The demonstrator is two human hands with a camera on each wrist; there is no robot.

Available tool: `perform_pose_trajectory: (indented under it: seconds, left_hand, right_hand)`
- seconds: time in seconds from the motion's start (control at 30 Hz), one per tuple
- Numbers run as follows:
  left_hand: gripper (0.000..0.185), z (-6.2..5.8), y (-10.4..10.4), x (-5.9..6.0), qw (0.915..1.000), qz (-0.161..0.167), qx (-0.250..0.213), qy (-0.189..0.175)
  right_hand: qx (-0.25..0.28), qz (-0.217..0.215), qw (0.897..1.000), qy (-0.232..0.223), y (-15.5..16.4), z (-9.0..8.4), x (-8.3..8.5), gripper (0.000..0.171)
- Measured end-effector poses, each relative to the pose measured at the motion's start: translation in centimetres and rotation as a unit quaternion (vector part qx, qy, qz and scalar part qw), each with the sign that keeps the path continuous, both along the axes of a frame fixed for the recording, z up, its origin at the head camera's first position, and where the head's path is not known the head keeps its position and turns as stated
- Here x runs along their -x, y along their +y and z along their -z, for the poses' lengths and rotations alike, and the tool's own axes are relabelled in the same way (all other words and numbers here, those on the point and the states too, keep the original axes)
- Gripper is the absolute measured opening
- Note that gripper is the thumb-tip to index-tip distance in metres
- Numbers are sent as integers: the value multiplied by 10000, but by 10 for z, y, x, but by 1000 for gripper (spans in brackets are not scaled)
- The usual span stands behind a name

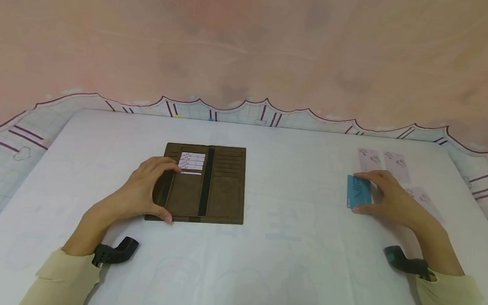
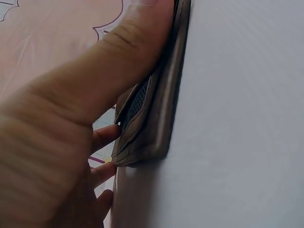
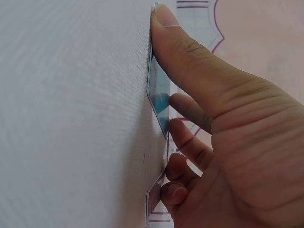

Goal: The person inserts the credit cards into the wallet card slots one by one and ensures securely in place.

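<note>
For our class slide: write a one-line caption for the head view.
Left hand holds an open brown wallet; right hand pinches a blue card.

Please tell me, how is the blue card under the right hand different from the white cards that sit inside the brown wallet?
The blue plastic card lies loose on the white table, pinched by the right hand; the white patterned cards sit stacked in slots of the open brown leather wallet, which the left hand holds. The blue card shows its whole face; the white cards show only their top strips. Both kinds look flat and rectangular.
</note>
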State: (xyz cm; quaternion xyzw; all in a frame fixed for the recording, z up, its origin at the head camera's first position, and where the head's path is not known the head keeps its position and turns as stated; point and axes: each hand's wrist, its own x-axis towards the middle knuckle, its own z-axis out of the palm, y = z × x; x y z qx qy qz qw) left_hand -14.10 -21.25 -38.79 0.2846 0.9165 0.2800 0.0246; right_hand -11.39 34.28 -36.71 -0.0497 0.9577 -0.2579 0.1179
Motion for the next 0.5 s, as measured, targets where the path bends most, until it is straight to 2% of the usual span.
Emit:
perform_pose_trajectory:
  seconds: [0.17,0.5]
  left_hand:
    - [101,-1,0,0,10000,6,-43,14]
    - [107,9,-2,0,9992,66,-350,162]
  right_hand:
    - [26,20,10000,11,1,1,0,89]
    - [25,43,10000,-6,0,1,0,91]
